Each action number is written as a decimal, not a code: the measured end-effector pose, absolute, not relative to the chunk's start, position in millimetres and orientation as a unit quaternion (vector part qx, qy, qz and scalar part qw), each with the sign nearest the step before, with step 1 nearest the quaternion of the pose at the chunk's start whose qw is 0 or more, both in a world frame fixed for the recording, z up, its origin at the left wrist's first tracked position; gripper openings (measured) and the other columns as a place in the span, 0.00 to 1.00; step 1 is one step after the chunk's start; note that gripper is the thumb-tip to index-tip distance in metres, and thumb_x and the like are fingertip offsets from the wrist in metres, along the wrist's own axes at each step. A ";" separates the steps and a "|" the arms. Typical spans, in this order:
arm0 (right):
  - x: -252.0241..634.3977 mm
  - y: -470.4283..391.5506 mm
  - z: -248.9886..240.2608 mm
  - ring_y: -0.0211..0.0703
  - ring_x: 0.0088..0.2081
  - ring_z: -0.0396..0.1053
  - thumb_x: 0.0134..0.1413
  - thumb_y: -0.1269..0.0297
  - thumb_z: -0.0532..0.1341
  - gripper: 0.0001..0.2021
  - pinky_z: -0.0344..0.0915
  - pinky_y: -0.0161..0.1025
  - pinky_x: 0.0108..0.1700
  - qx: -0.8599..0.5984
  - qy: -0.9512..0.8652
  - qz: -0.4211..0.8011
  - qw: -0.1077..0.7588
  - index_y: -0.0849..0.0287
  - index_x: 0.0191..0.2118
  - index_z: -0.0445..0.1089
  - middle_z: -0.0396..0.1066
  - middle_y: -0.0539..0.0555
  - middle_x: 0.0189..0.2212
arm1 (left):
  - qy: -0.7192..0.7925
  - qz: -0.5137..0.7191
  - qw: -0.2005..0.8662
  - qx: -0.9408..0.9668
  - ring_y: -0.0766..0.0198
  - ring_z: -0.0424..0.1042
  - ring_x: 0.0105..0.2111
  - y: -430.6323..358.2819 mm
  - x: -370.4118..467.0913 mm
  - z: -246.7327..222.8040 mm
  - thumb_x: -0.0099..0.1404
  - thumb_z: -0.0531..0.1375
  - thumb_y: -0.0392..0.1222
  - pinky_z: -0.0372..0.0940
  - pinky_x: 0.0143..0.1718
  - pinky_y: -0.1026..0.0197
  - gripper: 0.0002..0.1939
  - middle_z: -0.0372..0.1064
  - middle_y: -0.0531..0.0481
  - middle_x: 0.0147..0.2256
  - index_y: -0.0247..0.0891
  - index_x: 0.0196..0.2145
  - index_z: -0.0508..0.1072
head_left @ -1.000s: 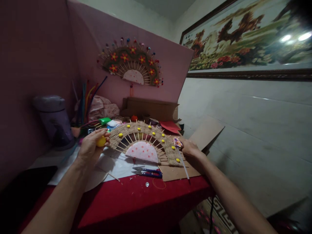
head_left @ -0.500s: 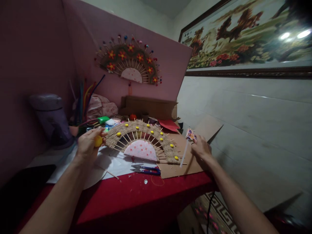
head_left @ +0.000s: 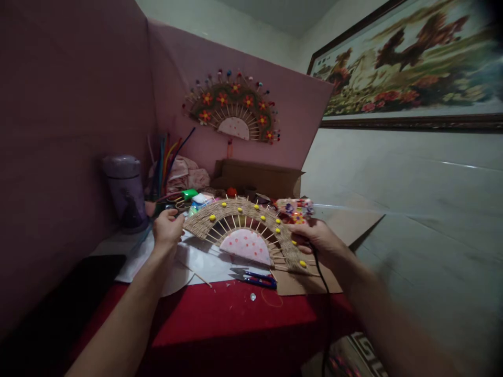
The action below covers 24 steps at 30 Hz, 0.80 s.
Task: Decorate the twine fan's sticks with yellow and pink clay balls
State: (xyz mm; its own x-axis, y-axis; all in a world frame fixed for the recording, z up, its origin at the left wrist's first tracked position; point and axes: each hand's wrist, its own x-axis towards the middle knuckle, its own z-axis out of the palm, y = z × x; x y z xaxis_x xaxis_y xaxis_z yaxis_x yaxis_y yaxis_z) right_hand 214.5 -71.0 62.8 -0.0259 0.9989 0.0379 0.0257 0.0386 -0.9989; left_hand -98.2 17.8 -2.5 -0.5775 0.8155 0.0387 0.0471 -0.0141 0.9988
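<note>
A twine-woven fan [head_left: 204, 224] with thin wooden ribs, yellow dots and a pink dotted half-round centre stands tilted on the table. My left hand [head_left: 168, 228] is at the fan's left end with its fingers curled; what is inside them is hidden. My right hand [head_left: 314, 240] is closed around a flower-patterned glue gun [head_left: 295, 208], held over the fan's right side. A black cord [head_left: 325, 293] hangs down from it. Blue-handled thread snips [head_left: 255, 278] lie in front of the fan.
A red cloth [head_left: 220, 319] covers the table, with white paper [head_left: 192, 269] and cardboard [head_left: 306, 285] on it. A purple bottle [head_left: 124, 193] and pipe cleaners [head_left: 162, 162] stand left. A finished flowered fan [head_left: 236, 104] hangs on the pink panel behind.
My right hand has lifted the glue gun and turned it toward the fan. The yellow lump in my left hand is out of sight now. The whole view has shifted.
</note>
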 end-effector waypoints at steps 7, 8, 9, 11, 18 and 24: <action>135.7 -48.5 50.2 0.29 0.11 0.54 0.47 0.60 0.60 0.10 0.51 0.28 0.11 -0.467 -0.560 0.551 0.406 0.58 0.28 0.59 0.59 0.42 0.14 | 0.621 0.622 0.346 0.328 0.68 0.60 0.12 15.0 -93.5 -1.1 0.50 0.59 0.32 0.51 0.12 0.67 0.14 0.62 0.55 0.20 0.33 0.37 0.69; 126.4 -43.6 47.4 0.29 0.10 0.53 0.48 0.61 0.59 0.09 0.49 0.29 0.10 -0.460 -0.570 0.552 0.400 0.57 0.27 0.58 0.59 0.42 0.13 | 0.619 0.627 0.347 0.322 0.68 0.60 0.12 15.1 -94.2 -1.7 0.50 0.59 0.31 0.51 0.11 0.67 0.12 0.62 0.55 0.19 0.33 0.35 0.69; 117.6 -38.9 45.0 0.29 0.10 0.51 0.47 0.62 0.59 0.09 0.47 0.28 0.10 -0.455 -0.576 0.551 0.398 0.57 0.26 0.57 0.58 0.41 0.12 | 0.616 0.630 0.352 0.316 0.68 0.60 0.12 15.3 -94.8 -2.3 0.49 0.59 0.30 0.51 0.11 0.68 0.11 0.62 0.55 0.18 0.34 0.33 0.69; 101.8 -30.8 41.2 0.28 0.09 0.49 0.47 0.65 0.59 0.09 0.45 0.28 0.09 -0.453 -0.584 0.546 0.395 0.57 0.24 0.56 0.56 0.40 0.11 | 0.602 0.637 0.368 0.311 0.68 0.60 0.12 15.4 -95.3 -3.2 0.48 0.59 0.29 0.51 0.11 0.68 0.09 0.61 0.55 0.16 0.34 0.29 0.68; 68.2 -16.7 31.6 0.27 0.09 0.45 0.48 0.67 0.59 0.13 0.41 0.29 0.11 -0.481 -0.555 0.582 0.348 0.57 0.20 0.54 0.51 0.40 0.09 | 0.554 0.645 0.444 0.285 0.69 0.58 0.10 10.4 -92.9 1.4 0.48 0.57 0.26 0.49 0.10 0.69 0.08 0.60 0.54 0.13 0.32 0.28 0.69; 65.8 -15.2 26.4 0.27 0.10 0.45 0.51 0.63 0.59 0.13 0.40 0.29 0.11 -0.463 -0.563 0.603 0.325 0.57 0.22 0.56 0.51 0.40 0.10 | 0.539 0.648 0.477 0.249 0.69 0.59 0.10 6.9 -91.5 5.6 0.49 0.56 0.23 0.48 0.10 0.70 0.15 0.61 0.55 0.15 0.30 0.36 0.69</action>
State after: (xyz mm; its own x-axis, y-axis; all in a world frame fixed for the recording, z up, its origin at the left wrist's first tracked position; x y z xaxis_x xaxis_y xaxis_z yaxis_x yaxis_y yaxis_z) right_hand 65.8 -15.2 26.4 -0.3611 0.9126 -0.1920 0.1295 -0.1548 -0.9794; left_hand -91.5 6.9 5.6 -0.4212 0.8868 -0.1903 -0.3500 0.0347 0.9361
